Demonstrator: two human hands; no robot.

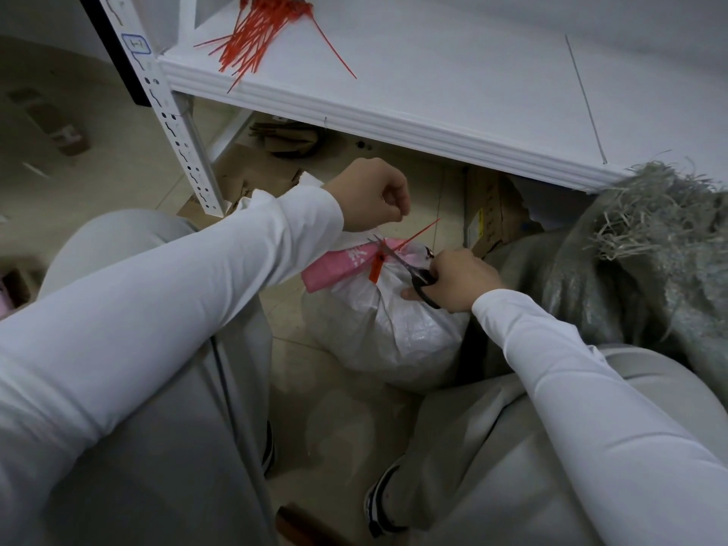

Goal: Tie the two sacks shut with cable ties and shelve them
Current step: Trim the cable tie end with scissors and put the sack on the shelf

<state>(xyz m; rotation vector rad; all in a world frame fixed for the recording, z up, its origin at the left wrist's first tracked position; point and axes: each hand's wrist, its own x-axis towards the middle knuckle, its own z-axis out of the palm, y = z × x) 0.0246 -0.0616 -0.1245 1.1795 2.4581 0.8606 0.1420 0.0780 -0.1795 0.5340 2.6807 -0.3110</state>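
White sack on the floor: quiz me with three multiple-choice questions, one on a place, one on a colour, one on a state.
1. Where does the bundle of spare red plastic cable ties lie? A on the white metal shelf; B on the floor; C inside a sack.
2. What colour is the printed band at the white woven sack's mouth? A pink; B blue; C green.
3. What does the right hand hold? A nothing; B black-handled scissors; C tape.
Answers: A, they lie near the shelf's corner; A, pink against white; B, fingers grip the handles.
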